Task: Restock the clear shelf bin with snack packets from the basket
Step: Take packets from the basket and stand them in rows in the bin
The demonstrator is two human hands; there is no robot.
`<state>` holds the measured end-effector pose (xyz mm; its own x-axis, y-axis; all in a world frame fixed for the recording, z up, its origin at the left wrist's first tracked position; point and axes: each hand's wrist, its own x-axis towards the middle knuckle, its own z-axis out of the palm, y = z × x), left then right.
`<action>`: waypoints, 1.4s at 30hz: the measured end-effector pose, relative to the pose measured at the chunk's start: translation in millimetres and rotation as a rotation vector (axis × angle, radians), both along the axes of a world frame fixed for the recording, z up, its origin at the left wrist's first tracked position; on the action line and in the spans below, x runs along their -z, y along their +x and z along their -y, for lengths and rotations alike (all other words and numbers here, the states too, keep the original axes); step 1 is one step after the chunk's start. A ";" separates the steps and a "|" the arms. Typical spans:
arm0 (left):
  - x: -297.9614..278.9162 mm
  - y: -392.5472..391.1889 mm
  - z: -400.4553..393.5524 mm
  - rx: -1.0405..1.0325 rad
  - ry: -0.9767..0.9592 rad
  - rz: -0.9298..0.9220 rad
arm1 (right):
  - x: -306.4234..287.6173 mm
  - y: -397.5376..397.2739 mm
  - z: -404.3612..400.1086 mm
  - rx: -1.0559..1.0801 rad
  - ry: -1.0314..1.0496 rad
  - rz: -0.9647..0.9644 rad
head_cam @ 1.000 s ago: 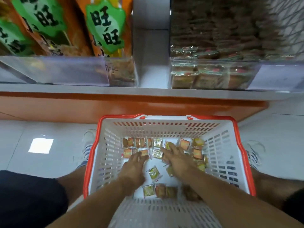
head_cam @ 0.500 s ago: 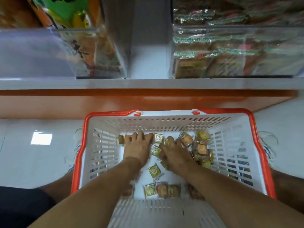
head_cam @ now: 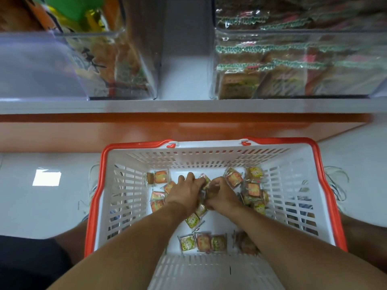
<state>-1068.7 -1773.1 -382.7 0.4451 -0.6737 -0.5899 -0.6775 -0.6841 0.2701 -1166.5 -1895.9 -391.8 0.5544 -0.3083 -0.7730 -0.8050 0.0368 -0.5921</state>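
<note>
A white basket with a red rim [head_cam: 95, 197] stands on the floor below the shelf. Several small snack packets [head_cam: 234, 177] lie scattered on its bottom. Both my hands are deep inside it, pressed together at the middle. My left hand [head_cam: 185, 190] curls its fingers round a bunch of packets. My right hand [head_cam: 222, 194] does the same against it, with packets squeezed between the two. The clear shelf bin [head_cam: 293, 65] at upper right holds stacked packets with green crimped edges.
A second clear bin [head_cam: 117, 65] at upper left holds large orange and green bags. A white shelf edge [head_cam: 188, 106] with an orange panel [head_cam: 167, 130] under it runs above the basket. My knees flank the basket on the white tiled floor.
My hands have drawn together from flat and apart to curled round a gathered bunch of packets. The camera has tilted down and closer to the basket.
</note>
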 end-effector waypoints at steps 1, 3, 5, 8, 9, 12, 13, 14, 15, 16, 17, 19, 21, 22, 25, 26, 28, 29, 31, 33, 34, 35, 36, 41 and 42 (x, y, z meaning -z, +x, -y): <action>0.4 0.5 -1.8 -0.019 -0.024 -0.023 | -0.5 -1.6 2.6 0.063 0.115 -0.031; 1.2 1.9 -5.6 -0.100 -0.077 -0.100 | -1.4 -4.0 4.9 0.091 0.270 -0.069; 1.3 3.6 -10.5 -0.266 -0.138 -0.200 | -1.6 -2.0 7.7 0.041 0.302 -0.081; 0.7 4.9 -20.9 -0.542 -0.213 -0.345 | -4.3 4.7 10.0 -0.024 0.276 -0.112; 0.2 4.8 -24.3 -0.624 -0.225 -0.411 | -4.3 6.1 10.5 -0.054 0.262 -0.111; -2.1 3.7 -33.3 -0.888 -0.270 -0.661 | -6.2 6.5 10.5 -0.129 0.247 -0.099; -3.7 3.4 -35.5 -0.940 -0.267 -0.712 | -6.8 5.5 9.7 -0.149 0.261 -0.110; -6.1 3.5 -37.2 -0.974 -0.259 -0.747 | -8.2 4.7 9.3 -0.168 0.288 -0.131; -9.4 4.5 -38.6 -0.995 -0.243 -0.779 | -11.5 4.0 9.2 -0.192 0.321 -0.155; -13.7 6.1 -39.2 -1.001 -0.218 -0.810 | -16.6 4.4 10.4 -0.223 0.350 -0.177; -19.6 8.9 -40.1 -0.992 -0.184 -0.845 | -24.9 5.5 12.1 -0.266 0.365 -0.193; -37.8 17.8 -39.8 -0.974 -0.117 -0.933 | -50.6 12.1 18.8 -0.390 0.315 -0.201; -64.3 28.7 -37.1 -0.956 -0.061 -1.033 | -85.9 21.2 27.6 -0.483 0.243 -0.190; -81.5 34.0 -35.0 -0.924 -0.027 -1.066 | -105.7 25.4 32.0 -0.505 0.237 -0.188; -144.7 53.7 -23.9 -0.724 0.018 -1.134 | -178.6 36.2 42.4 -0.600 0.248 -0.164; -169.3 59.9 -19.3 -0.666 0.000 -1.143 | -207.3 38.4 45.1 -0.655 0.212 -0.150; -220.7 70.2 -11.1 -0.587 -0.048 -1.130 | -269.0 41.3 50.9 -0.777 0.069 -0.103; -247.6 72.3 -7.7 -0.554 -0.078 -1.122 | -301.0 41.0 53.4 -0.827 -0.028 -0.068; -297.3 74.0 -2.4 -0.506 -0.167 -1.089 | -361.9 39.2 60.3 -0.857 -0.210 0.028; -337.9 74.2 1.3 -0.507 -0.258 -1.017 | -409.9 35.9 68.7 -0.817 -0.363 0.177; -354.4 72.5 3.4 -0.524 -0.318 -1.000 | -427.5 34.1 72.4 -0.772 -0.411 0.269; -369.1 69.6 6.0 -0.537 -0.389 -1.003 | -440.3 31.8 75.3 -0.692 -0.394 0.367; -381.8 65.9 9.1 -0.542 -0.470 -1.019 | -448.0 30.2 76.6 -0.585 -0.321 0.466; -400.4 48.1 23.4 -0.617 -0.811 -1.217 | -444.8 36.9 67.2 -0.187 -0.099 0.693; -402.5 46.6 28.2 -0.620 -0.847 -1.234 | -442.5 39.9 66.9 -0.141 -0.074 0.714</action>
